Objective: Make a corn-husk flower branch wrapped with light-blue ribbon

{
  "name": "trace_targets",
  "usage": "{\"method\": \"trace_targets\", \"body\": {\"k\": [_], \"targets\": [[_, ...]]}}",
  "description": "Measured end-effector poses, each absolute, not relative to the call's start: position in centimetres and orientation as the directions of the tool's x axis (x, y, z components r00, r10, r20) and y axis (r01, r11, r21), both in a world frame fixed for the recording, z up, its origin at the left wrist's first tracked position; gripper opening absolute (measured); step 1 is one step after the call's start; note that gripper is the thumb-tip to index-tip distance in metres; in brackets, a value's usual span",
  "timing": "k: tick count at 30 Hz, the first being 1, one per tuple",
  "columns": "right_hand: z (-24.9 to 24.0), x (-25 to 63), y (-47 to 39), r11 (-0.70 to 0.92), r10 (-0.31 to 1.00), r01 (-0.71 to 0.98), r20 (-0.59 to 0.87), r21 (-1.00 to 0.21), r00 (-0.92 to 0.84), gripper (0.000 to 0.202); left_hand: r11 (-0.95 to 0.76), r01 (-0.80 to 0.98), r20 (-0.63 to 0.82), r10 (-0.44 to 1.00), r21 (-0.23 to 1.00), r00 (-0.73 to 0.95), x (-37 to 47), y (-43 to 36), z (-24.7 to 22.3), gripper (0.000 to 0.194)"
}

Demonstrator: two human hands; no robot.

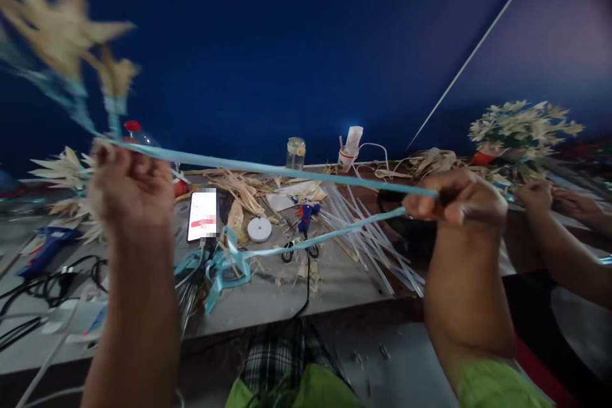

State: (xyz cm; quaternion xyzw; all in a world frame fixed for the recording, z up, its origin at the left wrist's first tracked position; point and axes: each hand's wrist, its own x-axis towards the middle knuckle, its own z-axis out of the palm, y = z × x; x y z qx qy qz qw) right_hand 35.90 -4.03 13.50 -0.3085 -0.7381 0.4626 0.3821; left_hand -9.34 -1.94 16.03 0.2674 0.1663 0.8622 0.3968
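Observation:
A light blue ribbon (287, 170) stretches taut between my two raised hands. My left hand (131, 182) is closed around the stem of a pale dried-husk flower (71, 32), whose stems are wrapped in the same blue; the flower is blurred and leans up to the left. At the ribbon's other end, my right hand (459, 199) pinches it between the fingers. From there the ribbon runs back down to a loose blue tangle (229, 271) on the table.
On the table (268, 306) lie a phone (201, 217), a white spool (259, 229), a blue glue gun (306, 215), scissors (288, 252), clear glue sticks (368, 236) and husk strips (239, 188). Another glue gun (45, 248) with cables lies left. A co-worker's hands (535, 194) are at right, near a flower bunch (521, 127).

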Motion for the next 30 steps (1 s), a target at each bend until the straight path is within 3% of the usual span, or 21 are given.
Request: {"method": "trace_targets", "body": {"k": [1,3,5,6,8,11,15,17,20,24,27,30], "targets": [[13.7,36.2,-3.0,0.395,0.863,0.100,0.331,-0.913,-0.380,0.038,-0.552,-0.638,0.277,0.830,0.537,-0.485,-8.2,-2.0,15.1,0.021],[13.8,35.9,-0.8,0.315,0.948,0.342,0.311,-0.885,-0.070,0.034,-0.434,-0.674,0.220,0.897,0.598,-0.383,-5.7,-2.2,13.0,0.022],[13.5,34.3,0.7,0.140,0.945,0.657,0.298,-0.741,0.134,0.047,-0.308,-0.702,0.159,0.949,0.642,-0.272,-3.0,-2.4,11.0,0.019],[13.1,33.0,1.1,0.119,0.931,0.728,0.331,-0.675,0.155,0.058,-0.274,-0.712,0.126,0.959,0.647,-0.254,-1.7,-2.5,10.2,0.018],[12.0,29.5,0.8,0.251,0.929,0.658,0.368,-0.710,0.042,0.060,-0.200,-0.711,0.077,0.976,0.674,-0.202,0.5,-2.7,8.8,0.016],[9.5,22.9,-1.0,0.323,0.925,0.288,0.237,-0.901,-0.296,0.052,-0.152,-0.708,0.052,0.986,0.690,-0.161,2.6,-2.9,7.5,0.017],[6.6,15.9,-2.4,0.218,0.942,-0.036,0.220,-0.975,-0.252,0.055,-0.165,-0.651,0.049,0.980,0.741,-0.192,3.5,-3.1,6.4,0.019],[5.9,14.2,-2.5,0.163,0.948,-0.113,0.187,-0.980,-0.256,0.051,-0.170,-0.631,0.053,0.978,0.757,-0.199,3.5,-3.1,5.9,0.019],[5.7,13.5,-2.4,0.140,0.970,-0.040,0.145,-0.989,-0.194,0.039,-0.164,-0.627,0.037,0.977,0.762,-0.210,3.5,-3.0,5.3,0.019],[6.0,14.0,-2.6,0.246,0.968,0.246,0.226,-0.938,-0.105,0.020,-0.127,-0.654,0.001,0.982,0.746,-0.190,3.5,-2.8,4.5,0.019],[6.1,14.9,-2.8,0.409,0.911,0.486,0.376,-0.772,-0.169,0.018,-0.058,-0.709,-0.055,0.989,0.703,-0.136,3.6,-2.6,3.5,0.022],[6.3,15.8,-2.7,0.497,0.864,0.612,0.413,-0.615,-0.287,0.017,-0.026,-0.721,-0.090,0.989,0.692,-0.122,3.6,-2.4,2.5,0.024]]}}
